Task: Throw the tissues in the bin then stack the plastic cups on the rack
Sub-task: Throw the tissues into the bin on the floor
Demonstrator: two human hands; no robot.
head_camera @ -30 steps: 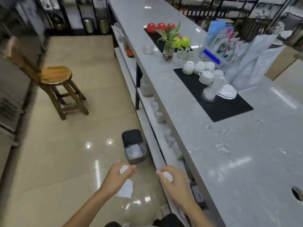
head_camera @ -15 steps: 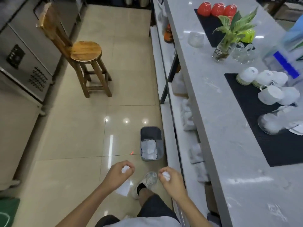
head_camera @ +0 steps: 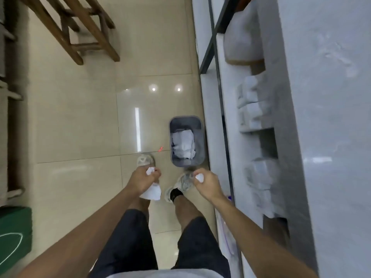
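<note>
A small grey bin (head_camera: 186, 162) stands on the tiled floor against the counter's base, with crumpled white tissue (head_camera: 183, 145) inside. My left hand (head_camera: 143, 178) is closed on a white tissue (head_camera: 151, 192) that hangs below the fist, just left of and nearer than the bin. My right hand (head_camera: 207, 183) grips a smaller crumpled tissue (head_camera: 199, 178), directly in front of the bin's near edge. Both hands are above my feet. The plastic cups and the rack are out of view.
The grey stone counter (head_camera: 325, 117) runs along the right, with open shelves (head_camera: 257, 109) below holding wrapped white packs. A wooden stool's legs (head_camera: 80, 35) stand at the upper left. A green mat (head_camera: 14, 237) lies at the lower left.
My head has tilted sharply down and I have stepped closer to the bin. The countertop items have left the view. Both hands still hold their tissues, now nearer the bin.
</note>
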